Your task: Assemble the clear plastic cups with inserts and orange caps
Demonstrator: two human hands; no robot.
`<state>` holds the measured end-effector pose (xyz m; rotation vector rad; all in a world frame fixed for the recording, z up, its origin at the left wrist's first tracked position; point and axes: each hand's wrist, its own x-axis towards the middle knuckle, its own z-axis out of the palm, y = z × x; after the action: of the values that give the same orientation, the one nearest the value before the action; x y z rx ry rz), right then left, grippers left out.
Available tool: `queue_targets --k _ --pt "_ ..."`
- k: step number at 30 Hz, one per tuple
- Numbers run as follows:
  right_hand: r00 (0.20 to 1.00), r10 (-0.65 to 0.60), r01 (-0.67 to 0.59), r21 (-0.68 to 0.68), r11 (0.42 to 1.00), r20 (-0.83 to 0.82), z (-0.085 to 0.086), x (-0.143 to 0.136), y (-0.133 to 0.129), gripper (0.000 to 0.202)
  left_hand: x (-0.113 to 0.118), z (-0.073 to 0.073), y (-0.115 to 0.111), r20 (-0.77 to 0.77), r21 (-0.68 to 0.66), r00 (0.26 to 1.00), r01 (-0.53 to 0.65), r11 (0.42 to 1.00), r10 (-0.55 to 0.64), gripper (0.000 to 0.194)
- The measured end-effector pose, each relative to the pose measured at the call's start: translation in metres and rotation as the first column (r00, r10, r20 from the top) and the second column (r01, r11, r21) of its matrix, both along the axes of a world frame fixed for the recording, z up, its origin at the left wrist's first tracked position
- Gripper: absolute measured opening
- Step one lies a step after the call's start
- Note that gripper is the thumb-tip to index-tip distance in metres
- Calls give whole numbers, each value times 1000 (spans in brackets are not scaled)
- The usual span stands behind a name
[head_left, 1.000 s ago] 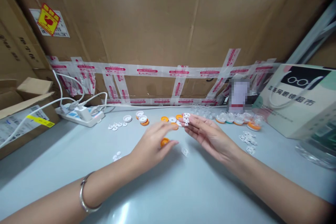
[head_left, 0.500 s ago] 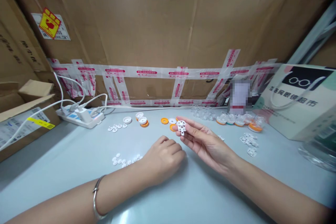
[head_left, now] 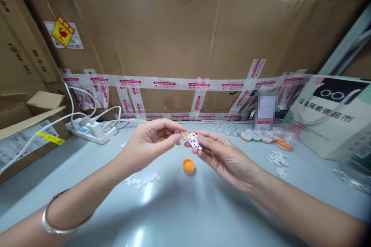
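Observation:
My right hand (head_left: 220, 150) pinches a small white plastic piece (head_left: 193, 141), a round openwork disc with a short stem, between thumb and fingers. Close to its left side, my left hand (head_left: 150, 139) has thumb and forefinger brought together; what they hold, if anything, is too small to make out. On the table below both hands lies a round orange cap (head_left: 189, 166), its hollow side up. Several small white discs (head_left: 142, 181) are scattered in front of my left forearm. Part of an orange ring (head_left: 161, 139) shows behind my left fingers.
More white openwork pieces (head_left: 278, 158) lie to the right. Behind them stand several clear domes on coloured bases (head_left: 266, 136). A paper bag (head_left: 327, 119) is at the right, a power strip (head_left: 92, 131) and an open carton (head_left: 31, 135) at the left. A large cardboard box (head_left: 174, 38) closes off the back.
My left hand has risen from the table and moved up and left, from a closed fist to a pinch beside the white piece. The orange cap below now shows. The white piece has tilted.

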<state>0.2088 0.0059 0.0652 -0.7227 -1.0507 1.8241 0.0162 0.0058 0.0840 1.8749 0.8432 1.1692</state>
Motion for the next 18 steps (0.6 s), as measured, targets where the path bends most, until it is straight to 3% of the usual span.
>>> queue_targets --k 4,8,13,18 --pt "998 51 -55 79 995 47 8 -6 1 20 -4 4 1 2 -2 998 62 998 -62 16" --pt "996 36 -48 162 986 78 13 -9 0 22 -6 6 1 -113 179 993 -12 984 33 17" --pt "989 51 -72 158 985 136 11 -7 0 26 -5 6 1 -272 478 942 -47 877 198 23" --pt "982 66 -92 143 985 179 7 -3 0 34 -7 1 6 -293 584 929 -12 812 225 24"
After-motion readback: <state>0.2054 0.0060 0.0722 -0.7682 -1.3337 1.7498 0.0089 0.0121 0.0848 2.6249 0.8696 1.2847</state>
